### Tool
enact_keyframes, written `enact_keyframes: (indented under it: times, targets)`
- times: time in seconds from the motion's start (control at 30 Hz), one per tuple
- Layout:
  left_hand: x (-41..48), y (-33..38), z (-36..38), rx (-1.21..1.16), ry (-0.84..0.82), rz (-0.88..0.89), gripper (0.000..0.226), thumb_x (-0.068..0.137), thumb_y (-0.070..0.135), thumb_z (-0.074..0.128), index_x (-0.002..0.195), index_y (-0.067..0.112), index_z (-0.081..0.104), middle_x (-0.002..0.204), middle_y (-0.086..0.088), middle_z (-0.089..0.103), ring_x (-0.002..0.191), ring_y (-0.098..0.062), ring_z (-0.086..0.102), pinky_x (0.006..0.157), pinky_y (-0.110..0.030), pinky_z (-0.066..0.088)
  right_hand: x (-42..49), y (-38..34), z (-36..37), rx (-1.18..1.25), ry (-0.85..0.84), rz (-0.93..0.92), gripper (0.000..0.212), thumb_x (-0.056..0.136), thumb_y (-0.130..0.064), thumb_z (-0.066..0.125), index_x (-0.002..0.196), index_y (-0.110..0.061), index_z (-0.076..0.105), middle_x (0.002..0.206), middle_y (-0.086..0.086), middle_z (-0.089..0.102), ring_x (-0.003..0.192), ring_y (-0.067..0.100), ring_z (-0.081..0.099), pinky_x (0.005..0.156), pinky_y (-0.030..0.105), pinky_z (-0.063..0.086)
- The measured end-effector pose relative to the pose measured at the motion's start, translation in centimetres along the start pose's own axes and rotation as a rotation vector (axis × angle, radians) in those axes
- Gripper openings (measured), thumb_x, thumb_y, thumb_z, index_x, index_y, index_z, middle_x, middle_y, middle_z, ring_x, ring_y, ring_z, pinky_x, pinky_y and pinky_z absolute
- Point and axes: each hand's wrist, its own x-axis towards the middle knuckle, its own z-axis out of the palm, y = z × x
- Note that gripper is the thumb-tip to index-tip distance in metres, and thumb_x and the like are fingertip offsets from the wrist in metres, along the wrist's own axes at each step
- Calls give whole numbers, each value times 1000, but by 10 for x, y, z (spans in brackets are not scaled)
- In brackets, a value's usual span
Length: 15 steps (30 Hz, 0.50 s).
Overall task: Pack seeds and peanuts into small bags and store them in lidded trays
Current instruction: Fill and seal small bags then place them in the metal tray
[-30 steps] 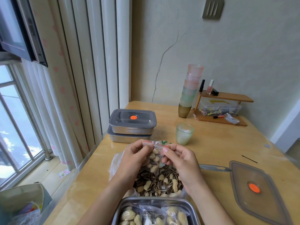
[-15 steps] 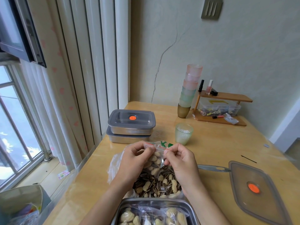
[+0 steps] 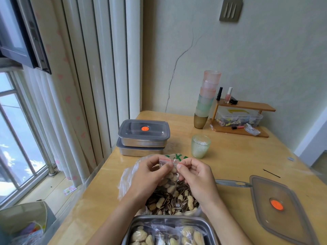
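A small clear zip bag [image 3: 170, 171] with a red strip at its mouth holds peanuts and seeds. My left hand [image 3: 150, 175] and my right hand [image 3: 196, 177] both pinch its top edge, thumbs and forefingers close together. Below it lies a large open plastic bag [image 3: 172, 202] of striped seeds and peanuts. An open steel tray [image 3: 141, 225] at the bottom edge holds several filled small bags. Its grey lid [image 3: 281, 207] with an orange dot lies to the right.
Two lidded steel trays [image 3: 143, 137] are stacked at the table's left rear. A green glass cup [image 3: 200, 146], a stack of coloured cups [image 3: 207, 99] and a wooden shelf [image 3: 242, 117] stand behind. A grey scoop handle [image 3: 231, 183] lies by the lid. The table edge runs along the left.
My fingers have shifted along the small bag's top edge, the two hands drawing a little closer together. The bag stays above the big bag.
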Motion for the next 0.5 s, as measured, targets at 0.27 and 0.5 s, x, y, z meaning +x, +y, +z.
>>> enact_keyframes:
  times: [0.27, 0.5]
  targets:
    - [1, -1, -1, -43, 8, -33, 11, 96, 12, 70, 99, 3, 74, 100, -21, 75, 88, -23, 72, 75, -32, 61, 0, 1, 0, -52, -50, -54, 11, 94, -2, 71, 85, -8, 70, 73, 3, 70, 67, 13, 64, 67, 27, 54]
    - [1, -3, -1, -12, -14, -33, 11, 97, 13, 68, 99, 7, 77, 94, -16, 77, 86, -26, 73, 79, -35, 61, -2, 0, 1, -127, -68, -90, 9, 90, -19, 71, 81, -21, 68, 77, 8, 69, 70, 17, 64, 71, 46, 56]
